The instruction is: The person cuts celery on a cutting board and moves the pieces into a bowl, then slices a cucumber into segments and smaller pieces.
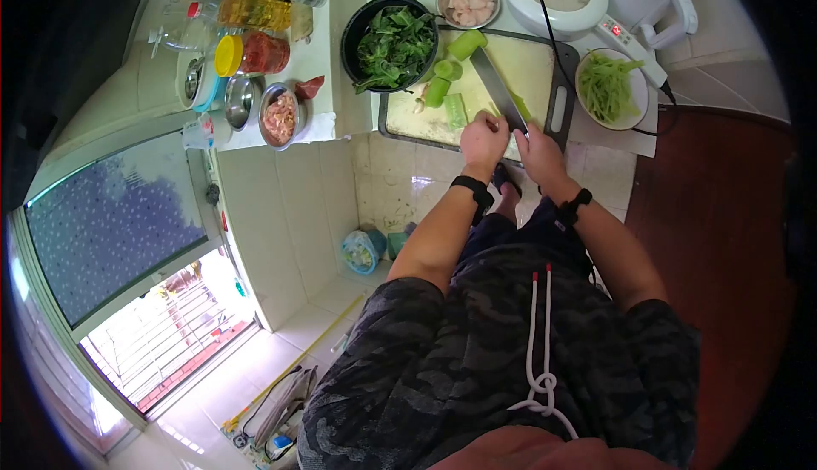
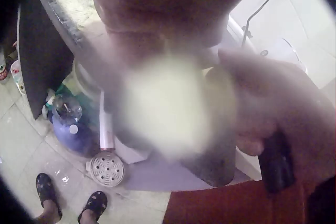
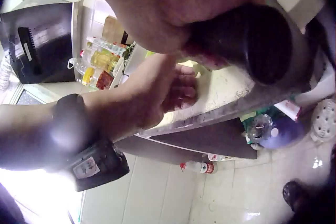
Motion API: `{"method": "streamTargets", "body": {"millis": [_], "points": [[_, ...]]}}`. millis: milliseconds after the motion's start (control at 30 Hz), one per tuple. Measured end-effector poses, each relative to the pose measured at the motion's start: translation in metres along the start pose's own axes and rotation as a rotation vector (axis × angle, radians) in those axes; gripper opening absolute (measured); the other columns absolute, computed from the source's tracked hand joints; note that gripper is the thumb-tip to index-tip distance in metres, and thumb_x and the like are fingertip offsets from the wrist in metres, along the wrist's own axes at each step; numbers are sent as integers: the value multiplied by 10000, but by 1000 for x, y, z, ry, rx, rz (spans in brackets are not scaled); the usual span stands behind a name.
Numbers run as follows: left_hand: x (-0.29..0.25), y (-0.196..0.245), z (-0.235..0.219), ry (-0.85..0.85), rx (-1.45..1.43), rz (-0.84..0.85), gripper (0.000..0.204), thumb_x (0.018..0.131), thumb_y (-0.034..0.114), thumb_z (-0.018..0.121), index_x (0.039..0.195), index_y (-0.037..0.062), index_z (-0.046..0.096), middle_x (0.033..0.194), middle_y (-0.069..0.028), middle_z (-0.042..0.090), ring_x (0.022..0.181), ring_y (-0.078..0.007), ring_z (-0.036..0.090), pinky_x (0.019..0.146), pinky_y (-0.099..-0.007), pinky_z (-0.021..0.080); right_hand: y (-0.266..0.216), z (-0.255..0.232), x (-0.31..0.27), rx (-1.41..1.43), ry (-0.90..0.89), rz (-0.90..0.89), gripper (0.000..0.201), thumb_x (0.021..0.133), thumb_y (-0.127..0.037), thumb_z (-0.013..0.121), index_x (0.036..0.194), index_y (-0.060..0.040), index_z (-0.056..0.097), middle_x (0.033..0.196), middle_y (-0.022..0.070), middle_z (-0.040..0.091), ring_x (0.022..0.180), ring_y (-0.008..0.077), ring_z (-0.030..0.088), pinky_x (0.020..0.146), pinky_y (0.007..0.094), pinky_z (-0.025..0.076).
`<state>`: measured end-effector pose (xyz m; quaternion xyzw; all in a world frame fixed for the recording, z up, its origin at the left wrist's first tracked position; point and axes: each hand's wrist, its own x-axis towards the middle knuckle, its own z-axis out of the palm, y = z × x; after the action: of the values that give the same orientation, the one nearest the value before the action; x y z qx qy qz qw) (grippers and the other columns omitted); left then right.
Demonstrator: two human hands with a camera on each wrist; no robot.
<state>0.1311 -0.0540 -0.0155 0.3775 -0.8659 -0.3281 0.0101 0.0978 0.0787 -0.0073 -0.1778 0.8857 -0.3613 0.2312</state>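
R hand (image 1: 542, 159) grips 1 knife (image 1: 498, 87) at the cutting board's (image 1: 532, 65) near edge, prob. so it reaches across. L hand (image 1: 483, 142) also there, fingers curled; can't tell if holding anything. 4 green veg chunks (image 1: 437, 93) sit mid/L on board, prob. kept clear. 1 pot (image 1: 346, 53) of leaves (image 1: 393, 44) L of board, 1 metal bowl (image 1: 440, 10) w/ pale pcs (image 1: 472, 2) beyond, 1 white bowl (image 1: 637, 100) w/ shreds (image 1: 608, 91) R, likely for easy reach.

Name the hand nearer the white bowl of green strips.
Right. In the head view, the right hand grips the knife below and left of the bowl; the left hand is farther left.
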Motion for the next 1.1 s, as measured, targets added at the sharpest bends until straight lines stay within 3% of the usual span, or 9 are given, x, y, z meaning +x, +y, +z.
{"method": "streamTargets", "body": {"millis": [100, 267, 600, 800, 867, 1000, 1033, 1100], "points": [[-1, -6, 3, -30, -16, 10, 218, 854, 239, 626, 774, 39, 663, 681, -149, 670, 648, -313, 669, 631, -392, 528, -3, -2, -1, 16, 13, -13, 335, 972, -336, 489, 953, -4, 527, 751, 268, 629, 737, 471, 613, 656, 562, 475], [1, -7, 12, 43, -217, -121, 198, 847, 202, 650, 770, 21, 670, 677, -135, 673, 631, -276, 671, 616, -359, 522, -11, -10, -19, 26, -18, -18, 320, 971, -328, 488, 976, -10, 523, 768, 267, 632, 763, 471, 613, 672, 567, 467], [-1, 0, 9, 40, -213, -123, 172, 839, 175, 640, 796, 12, 673, 704, -147, 675, 662, -279, 673, 636, -356, 522, -15, -7, -32, -66, -69, 43, 310, 976, -319, 474, 970, -11, 511, 754, 261, 631, 752, 462, 618, 670, 563, 470], [-2, -4, 6, -4, -199, -138, 178, 863, 190, 627, 822, 24, 679, 711, -160, 668, 670, -296, 672, 639, -374, 519, -9, 8, -6, -73, 59, -25, 310, 976, -310, 476, 933, -5, 513, 717, 259, 621, 697, 465, 612, 634, 566, 469], [0, -14, 4, 64, -224, -1, 194, 887, 211, 614, 836, 40, 688, 697, -154, 662, 649, -302, 660, 630, -379, 513, -8, 5, -2, -36, 74, -30, 316, 975, -316, 478, 920, -7, 519, 708, 258, 620, 685, 464, 611, 624, 564, 469], [7, -40, -34, 410, -182, 40, 255, 876, 291, 650, 946, 46, 662, 719, -107, 649, 666, -261, 643, 648, -368, 511, -16, 1, -34, 8, 14, -32, 316, 966, -317, 496, 910, -7, 523, 736, 254, 631, 714, 458, 618, 639, 557, 473], [9, -49, -35, 414, -183, 39, 255, 876, 291, 650, 946, 46, 662, 719, -107, 649, 666, -261, 643, 648, -368, 511, -21, -1, -40, 22, -15, -11, 312, 964, -314, 499, 903, -9, 524, 747, 251, 635, 726, 456, 620, 650, 554, 478], [15, -57, -37, 254, -59, -101, 328, 830, 317, 691, 976, 37, 604, 762, -112, 641, 726, -295, 641, 682, -409, 504, -15, 1, -40, -27, -24, -7, 313, 965, -318, 497, 914, -10, 525, 753, 250, 637, 729, 456, 621, 654, 554, 480]]}}
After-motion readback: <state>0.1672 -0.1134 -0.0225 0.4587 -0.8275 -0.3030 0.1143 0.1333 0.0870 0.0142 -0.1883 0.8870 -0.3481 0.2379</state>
